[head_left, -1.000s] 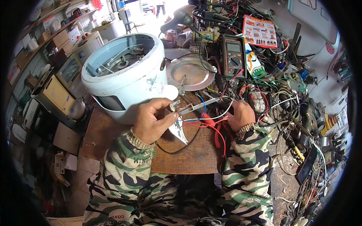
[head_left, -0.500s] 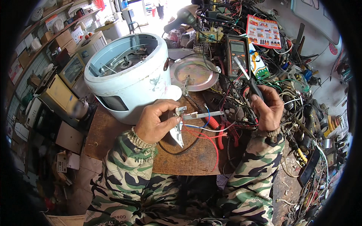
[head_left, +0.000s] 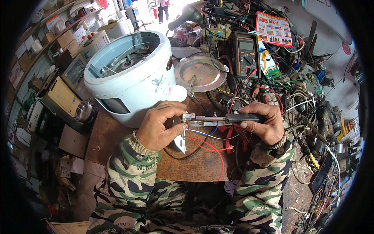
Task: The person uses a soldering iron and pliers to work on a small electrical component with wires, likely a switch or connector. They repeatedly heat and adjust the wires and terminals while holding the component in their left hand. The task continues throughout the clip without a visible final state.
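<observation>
Bench [head_left: 194, 167], wooden. Shell [head_left: 136, 95], pale blue, open-topped: stood at the bench's far left. Plate [head_left: 202, 72], round, metal: placed right of the shell. Meter [head_left: 247, 58], dark: set right of the plate. Left hand [head_left: 157, 126]: metal fitting [head_left: 189, 116] pinched between thumb and fingers, above the bench. Right hand [head_left: 267, 121]: black-handled driver [head_left: 246, 118] gripped by thumb and fingers, its tip held at the fitting. Wires [head_left: 222, 165], red, blue, white: trailed below the driver.

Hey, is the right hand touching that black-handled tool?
Touching. The head view shows the right hand gripping the black-handled tool, thumb pressed against its near side.
</observation>
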### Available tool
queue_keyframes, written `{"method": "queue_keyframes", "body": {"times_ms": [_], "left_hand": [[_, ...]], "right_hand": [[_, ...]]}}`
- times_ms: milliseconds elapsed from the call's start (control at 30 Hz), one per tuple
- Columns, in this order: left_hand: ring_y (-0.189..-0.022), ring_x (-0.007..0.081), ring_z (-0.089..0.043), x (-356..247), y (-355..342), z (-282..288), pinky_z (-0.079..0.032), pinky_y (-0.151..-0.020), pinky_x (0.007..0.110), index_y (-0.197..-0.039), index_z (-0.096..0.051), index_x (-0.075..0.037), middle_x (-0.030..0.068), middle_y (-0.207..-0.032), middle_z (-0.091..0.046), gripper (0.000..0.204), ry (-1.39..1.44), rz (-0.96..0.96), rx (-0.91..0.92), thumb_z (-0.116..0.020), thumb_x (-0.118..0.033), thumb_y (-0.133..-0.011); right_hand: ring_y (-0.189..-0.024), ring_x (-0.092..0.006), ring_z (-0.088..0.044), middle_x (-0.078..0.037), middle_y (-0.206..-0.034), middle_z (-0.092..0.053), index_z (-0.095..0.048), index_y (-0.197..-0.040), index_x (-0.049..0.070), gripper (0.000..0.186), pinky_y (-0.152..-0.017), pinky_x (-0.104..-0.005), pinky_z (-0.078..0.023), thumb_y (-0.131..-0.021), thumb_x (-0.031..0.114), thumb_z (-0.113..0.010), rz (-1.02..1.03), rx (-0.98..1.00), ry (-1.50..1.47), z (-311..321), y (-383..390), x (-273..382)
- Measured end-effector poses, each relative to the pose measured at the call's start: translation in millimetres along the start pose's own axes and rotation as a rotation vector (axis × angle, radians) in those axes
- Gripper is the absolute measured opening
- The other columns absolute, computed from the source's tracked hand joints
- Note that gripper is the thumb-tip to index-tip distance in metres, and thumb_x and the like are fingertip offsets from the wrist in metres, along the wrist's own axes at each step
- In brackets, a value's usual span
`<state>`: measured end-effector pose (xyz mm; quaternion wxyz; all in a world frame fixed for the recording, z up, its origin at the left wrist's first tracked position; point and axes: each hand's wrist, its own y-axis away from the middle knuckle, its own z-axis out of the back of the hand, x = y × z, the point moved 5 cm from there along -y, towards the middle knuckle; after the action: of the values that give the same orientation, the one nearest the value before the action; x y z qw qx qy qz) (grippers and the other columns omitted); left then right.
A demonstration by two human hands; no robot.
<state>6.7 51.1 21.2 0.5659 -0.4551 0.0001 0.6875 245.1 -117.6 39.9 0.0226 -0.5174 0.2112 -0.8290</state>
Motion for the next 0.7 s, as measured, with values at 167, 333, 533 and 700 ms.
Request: {"method": "queue_keyframes", "body": {"times_ms": [167,333,533,700], "left_hand": [[-0.113,0.0294,-0.065,-6.4,-1.4,-2.6,-0.052,-0.094,0.039,-0.106,-0.069,0.003,0.0214,-0.120,-0.069,0.027,-0.004,0.007,-0.006,-0.078,-0.012,-0.085],[-0.113,0.0296,-0.066,-8.7,-0.8,-2.6,-0.053,-0.093,0.038,-0.105,-0.069,0.003,0.0201,-0.119,-0.069,0.027,0.000,0.020,-0.018,-0.077,-0.008,-0.082],[-0.108,0.0300,-0.067,-8.5,-0.5,-3.0,-0.054,-0.090,0.038,-0.104,-0.069,0.003,0.0193,-0.117,-0.069,0.028,-0.030,-0.030,-0.028,-0.077,-0.005,-0.079],[-0.108,0.0304,-0.067,-9.2,-1.2,-3.5,-0.054,-0.090,0.038,-0.104,-0.068,0.003,0.0195,-0.117,-0.069,0.027,-0.031,-0.025,-0.028,-0.077,-0.004,-0.078]], "right_hand": [[-0.087,-0.0154,-0.066,-0.010,-0.095,-0.072,-0.074,-0.103,-0.004,0.027,-0.079,-0.0300,-0.051,-0.080,0.006,-0.084,0.033,0.000,-0.004,-3.9,-0.1,0.6],[-0.086,-0.0155,-0.066,-0.010,-0.095,-0.071,-0.073,-0.104,-0.004,0.027,-0.078,-0.0300,-0.051,-0.080,0.004,-0.083,0.016,0.034,-0.011,-7.3,-2.0,-1.0],[-0.086,-0.0164,-0.066,-0.010,-0.095,-0.071,-0.074,-0.104,-0.004,0.027,-0.078,-0.0302,-0.051,-0.079,0.003,-0.084,-0.001,0.013,-0.079,-10.3,-2.2,-5.1],[-0.090,-0.0184,-0.065,-0.010,-0.095,-0.069,-0.074,-0.105,-0.003,0.030,-0.081,-0.0308,-0.050,-0.077,0.004,-0.085,0.146,0.005,-0.019,-8.3,-3.3,-3.5]]}}
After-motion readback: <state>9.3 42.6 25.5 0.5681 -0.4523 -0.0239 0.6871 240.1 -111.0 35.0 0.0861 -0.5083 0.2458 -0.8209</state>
